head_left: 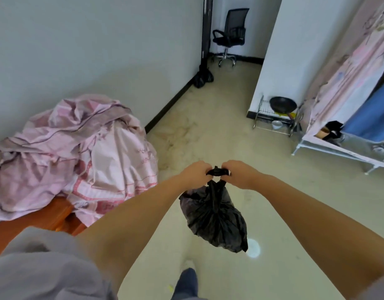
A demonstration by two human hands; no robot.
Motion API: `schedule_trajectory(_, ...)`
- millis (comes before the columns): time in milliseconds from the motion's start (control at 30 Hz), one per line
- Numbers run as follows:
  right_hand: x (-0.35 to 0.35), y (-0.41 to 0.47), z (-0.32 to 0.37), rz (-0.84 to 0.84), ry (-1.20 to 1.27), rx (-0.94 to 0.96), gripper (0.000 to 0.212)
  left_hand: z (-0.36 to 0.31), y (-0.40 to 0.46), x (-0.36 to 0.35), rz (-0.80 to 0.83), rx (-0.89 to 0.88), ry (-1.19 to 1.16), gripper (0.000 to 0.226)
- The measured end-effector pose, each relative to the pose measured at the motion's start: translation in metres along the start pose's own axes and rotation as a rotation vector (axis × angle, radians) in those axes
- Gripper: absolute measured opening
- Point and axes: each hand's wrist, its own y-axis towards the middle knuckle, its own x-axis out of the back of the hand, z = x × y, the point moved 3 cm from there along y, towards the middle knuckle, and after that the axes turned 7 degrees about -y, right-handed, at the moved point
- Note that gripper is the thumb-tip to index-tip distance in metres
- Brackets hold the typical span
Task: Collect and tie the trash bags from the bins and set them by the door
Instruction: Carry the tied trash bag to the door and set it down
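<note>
A black trash bag [214, 215] hangs in the air in front of me, full and gathered at its neck. My left hand [196, 173] and my right hand [238, 173] each grip one side of the bag's twisted top, with a knot of black plastic between them. Far ahead, a second black trash bag [203, 77] sits on the floor against the dark door frame [206, 29].
A bed with a heap of pink bedding [74, 152] fills the left side. On the right stand a fabric wardrobe [349, 83] and a wire dish rack with a black pan [282, 105]. An office chair [230, 35] stands beyond the doorway. Beige floor lies between.
</note>
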Motion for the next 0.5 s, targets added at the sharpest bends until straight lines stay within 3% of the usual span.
schedule_trajectory(200, 0.067, 0.148, -0.088, -0.018, 0.021, -0.051, 0.012, 0.023, 0.177, 0.070, 0.036, -0.039, 0.014, 0.019)
schedule_trajectory(500, 0.152, 0.381, -0.232, -0.017, -0.006, -0.005, 0.012, 0.075, 0.446, 0.141, 0.013, 0.000, -0.008, 0.035)
